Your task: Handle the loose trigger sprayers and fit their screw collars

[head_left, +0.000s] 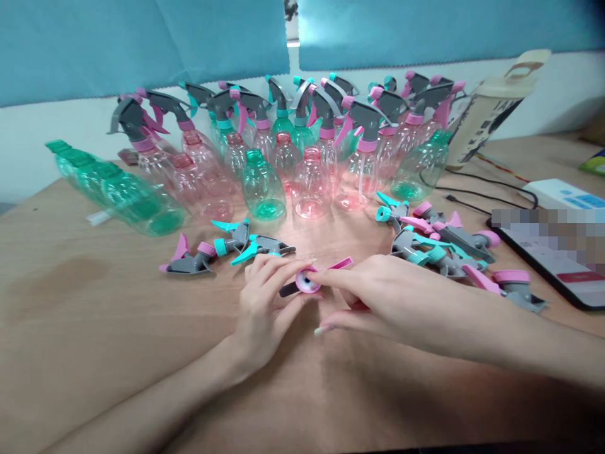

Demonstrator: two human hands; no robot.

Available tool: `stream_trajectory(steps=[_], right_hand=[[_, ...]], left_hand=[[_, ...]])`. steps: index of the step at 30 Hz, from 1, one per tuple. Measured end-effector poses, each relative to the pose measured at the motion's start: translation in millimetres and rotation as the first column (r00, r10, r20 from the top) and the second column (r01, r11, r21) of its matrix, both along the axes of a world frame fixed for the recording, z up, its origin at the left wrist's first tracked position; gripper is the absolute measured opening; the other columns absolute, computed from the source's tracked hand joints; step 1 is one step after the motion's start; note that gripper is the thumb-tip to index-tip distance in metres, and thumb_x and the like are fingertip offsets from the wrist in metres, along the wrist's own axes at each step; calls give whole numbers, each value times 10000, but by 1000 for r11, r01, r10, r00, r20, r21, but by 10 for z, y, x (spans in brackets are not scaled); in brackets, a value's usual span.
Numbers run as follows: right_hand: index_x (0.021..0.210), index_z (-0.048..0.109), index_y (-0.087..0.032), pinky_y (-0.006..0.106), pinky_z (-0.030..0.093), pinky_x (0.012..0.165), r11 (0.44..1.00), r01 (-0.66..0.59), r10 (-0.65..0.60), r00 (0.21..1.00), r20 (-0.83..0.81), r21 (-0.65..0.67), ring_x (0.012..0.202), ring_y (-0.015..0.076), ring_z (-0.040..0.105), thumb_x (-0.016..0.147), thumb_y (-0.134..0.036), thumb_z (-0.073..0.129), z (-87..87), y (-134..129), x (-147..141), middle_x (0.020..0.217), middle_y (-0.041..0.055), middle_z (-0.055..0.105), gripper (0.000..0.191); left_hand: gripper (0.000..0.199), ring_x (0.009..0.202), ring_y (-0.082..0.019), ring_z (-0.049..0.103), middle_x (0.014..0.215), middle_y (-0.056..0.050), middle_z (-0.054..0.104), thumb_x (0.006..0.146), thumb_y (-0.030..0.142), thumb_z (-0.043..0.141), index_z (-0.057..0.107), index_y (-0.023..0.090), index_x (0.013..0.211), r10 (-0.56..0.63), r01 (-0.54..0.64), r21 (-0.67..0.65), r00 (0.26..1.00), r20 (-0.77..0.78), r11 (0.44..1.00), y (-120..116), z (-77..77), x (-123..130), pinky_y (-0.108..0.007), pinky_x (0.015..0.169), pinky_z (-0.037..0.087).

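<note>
My left hand grips a trigger spray head between thumb and fingers, its pink collar turned up toward me. A dark end sticks out to the left and a pink trigger to the right. With its index finger stretched out, my right hand touches the collar's opening; its thumb stands apart below and the other fingers are partly hidden. Just behind the left hand lie loose grey spray heads, one pink and two teal. Farther back stand an open green bottle and an open pink bottle.
Rows of clear pink and green bottles, many topped with sprayers, fill the back. Green bottles line the left. More spray heads lie right, near a phone, black cable and pale tumbler.
</note>
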State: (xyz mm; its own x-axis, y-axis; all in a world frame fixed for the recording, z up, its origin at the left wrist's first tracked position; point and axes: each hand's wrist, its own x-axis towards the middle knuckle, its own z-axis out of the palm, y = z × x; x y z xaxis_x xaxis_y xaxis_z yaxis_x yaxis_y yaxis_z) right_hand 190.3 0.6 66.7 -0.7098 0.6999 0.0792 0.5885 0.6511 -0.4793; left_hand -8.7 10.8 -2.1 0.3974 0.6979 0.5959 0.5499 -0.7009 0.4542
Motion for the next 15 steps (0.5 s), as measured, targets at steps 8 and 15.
stream_trajectory(steps=[8, 15], right_hand=[[866, 653, -159, 236, 393, 675, 995, -79, 72, 992, -102, -64, 785, 129, 596, 900, -280, 536, -18, 189, 28, 871, 20, 676, 172], [947, 650, -156, 245, 405, 670, 994, -105, 107, 985, -133, 24, 778, 137, 608, 892, -235, 545, -121, 241, 35, 894, 31, 681, 143]], left_hand=[[344, 905, -208, 500, 1037, -54, 635, 826, 132, 619, 566, 222, 1153, -83, 83, 9, 996, 20, 997, 28, -8, -17, -370, 806, 429], [293, 913, -210, 526, 1013, -52, 656, 816, 165, 644, 596, 218, 1100, -129, 129, 23, 992, -3, 991, 21, 5, 3, -364, 783, 460]])
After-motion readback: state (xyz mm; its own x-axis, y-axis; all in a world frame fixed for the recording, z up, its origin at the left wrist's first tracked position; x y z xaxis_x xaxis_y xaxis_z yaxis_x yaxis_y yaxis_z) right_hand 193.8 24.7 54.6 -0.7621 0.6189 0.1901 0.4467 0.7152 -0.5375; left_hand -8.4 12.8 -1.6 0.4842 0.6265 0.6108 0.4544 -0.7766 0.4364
